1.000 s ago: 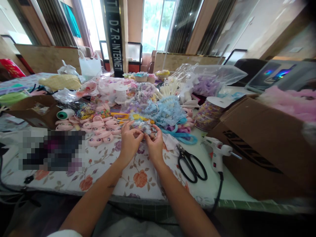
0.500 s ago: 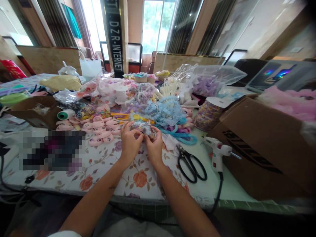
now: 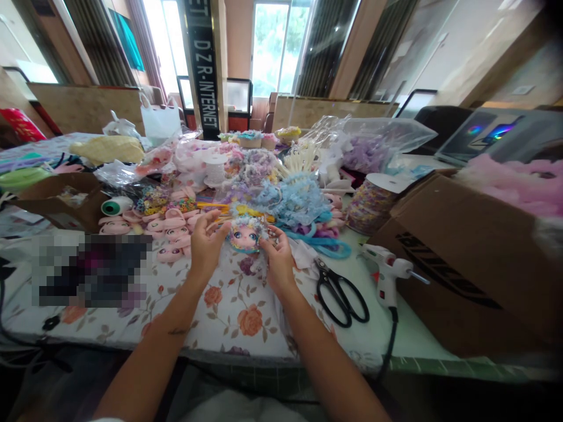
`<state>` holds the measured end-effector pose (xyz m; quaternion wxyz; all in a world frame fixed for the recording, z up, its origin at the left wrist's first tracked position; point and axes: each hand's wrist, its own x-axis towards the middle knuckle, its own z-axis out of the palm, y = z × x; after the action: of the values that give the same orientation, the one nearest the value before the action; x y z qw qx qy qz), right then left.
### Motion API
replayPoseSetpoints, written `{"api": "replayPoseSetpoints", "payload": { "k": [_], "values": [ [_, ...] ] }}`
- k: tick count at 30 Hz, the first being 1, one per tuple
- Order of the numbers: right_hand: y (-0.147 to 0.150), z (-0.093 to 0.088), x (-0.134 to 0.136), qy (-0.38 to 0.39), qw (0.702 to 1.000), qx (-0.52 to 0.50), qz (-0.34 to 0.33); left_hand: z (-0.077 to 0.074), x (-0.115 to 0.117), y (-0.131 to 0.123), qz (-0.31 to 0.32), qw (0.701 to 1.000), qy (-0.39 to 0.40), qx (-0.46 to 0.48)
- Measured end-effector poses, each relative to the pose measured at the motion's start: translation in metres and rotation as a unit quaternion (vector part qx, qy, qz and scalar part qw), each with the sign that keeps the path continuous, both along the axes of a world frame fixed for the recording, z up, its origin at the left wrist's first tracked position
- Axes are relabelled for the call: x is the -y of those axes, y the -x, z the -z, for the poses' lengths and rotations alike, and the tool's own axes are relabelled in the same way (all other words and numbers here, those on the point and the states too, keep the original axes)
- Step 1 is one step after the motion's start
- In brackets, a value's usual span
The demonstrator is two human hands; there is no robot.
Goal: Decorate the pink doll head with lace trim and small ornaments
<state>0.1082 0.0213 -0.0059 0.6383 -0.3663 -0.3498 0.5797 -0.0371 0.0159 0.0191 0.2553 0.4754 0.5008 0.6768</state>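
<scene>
A small doll head [image 3: 244, 238] with big blue eyes and fluffy pale blue and yellow trim faces up at me over the flowered cloth. My right hand [image 3: 277, 252] pinches its right edge between thumb and fingers. Just off its left side is my left hand [image 3: 206, 243], open, thumb and fingers apart; whether a fingertip touches the trim I cannot tell. Several pink doll faces [image 3: 176, 228] lie left of that hand. Behind the held head rests a heap of light blue fluffy yarn [image 3: 299, 196].
Black-handled scissors [image 3: 341, 293] and a white glue gun [image 3: 385, 272] with a cord lie to the right. A large cardboard box [image 3: 466, 275] stands beyond them. A spool of mixed yarn [image 3: 372, 202] and a small open carton [image 3: 65, 202] flank the heap.
The doll head has turned so its face now shows. My left hand has let go and moved left, its fingers opening. My right hand keeps its hold.
</scene>
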Motion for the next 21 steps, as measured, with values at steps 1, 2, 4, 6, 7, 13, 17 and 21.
{"api": "replayPoseSetpoints", "payload": {
  "k": [1, 2, 4, 6, 7, 13, 17, 21],
  "values": [
    [0.000, -0.001, 0.000, 0.001, 1.000, -0.003, -0.004, 0.000, -0.001, 0.006, 0.047, 0.997, 0.034, 0.043],
    [0.000, -0.002, 0.001, 0.001, 1.000, -0.004, -0.008, 0.001, -0.002, 0.011, 0.103, 0.989, 0.071, 0.076],
    [0.001, -0.003, 0.003, -0.003, 1.000, -0.005, -0.020, 0.001, -0.002, 0.017, 0.211, 0.963, 0.131, 0.105],
    [0.002, -0.004, 0.005, -0.011, 0.999, -0.001, -0.039, 0.001, 0.000, 0.019, 0.276, 0.943, 0.153, 0.106],
    [0.002, -0.004, 0.006, -0.015, 0.999, 0.003, -0.049, 0.001, 0.001, 0.019, 0.288, 0.939, 0.153, 0.105],
    [0.003, -0.004, 0.007, -0.029, 0.997, 0.028, -0.064, 0.003, 0.003, 0.015, 0.277, 0.947, 0.129, 0.099],
    [0.003, -0.003, 0.006, -0.029, 0.997, 0.035, -0.058, 0.005, 0.002, 0.016, 0.271, 0.952, 0.111, 0.086],
    [0.004, 0.001, 0.005, -0.031, 0.997, 0.040, -0.060, 0.009, 0.002, 0.017, 0.261, 0.955, 0.111, 0.087]
  ]
}}
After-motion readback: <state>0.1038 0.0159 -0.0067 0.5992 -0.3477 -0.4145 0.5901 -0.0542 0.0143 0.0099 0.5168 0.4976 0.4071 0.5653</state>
